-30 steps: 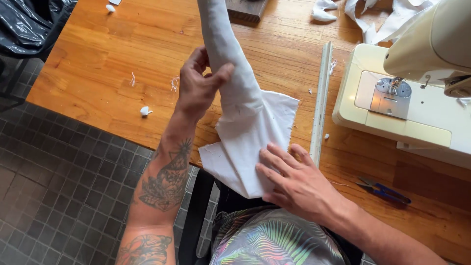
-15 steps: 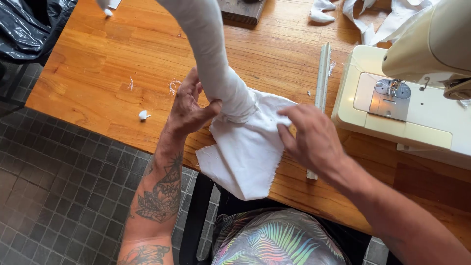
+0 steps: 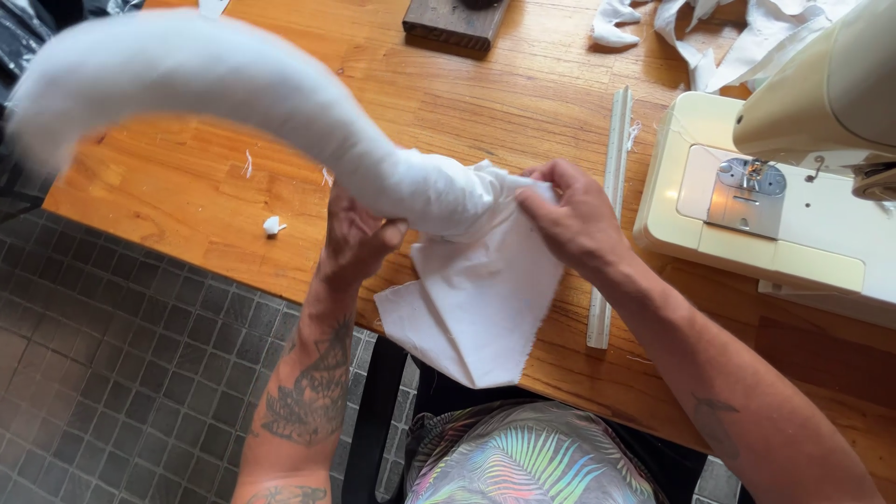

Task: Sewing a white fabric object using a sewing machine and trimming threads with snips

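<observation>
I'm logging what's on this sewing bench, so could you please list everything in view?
stuffed fabric tube: one, white, held above the table, curving left
flat fabric piece: one, white, hanging over the table's near edge
sewing machine: one, cream, right
ruler: one, pale, lying left of the machine
fabric strips: several, white, far right
wooden block: one, dark, far edge
fabric scrap: one, white, near left edge
table: one, wooden
floor tiles: grey, left
left hand: under the tube, gripping it
right hand: fingers pinching fabric at the tube's end
</observation>
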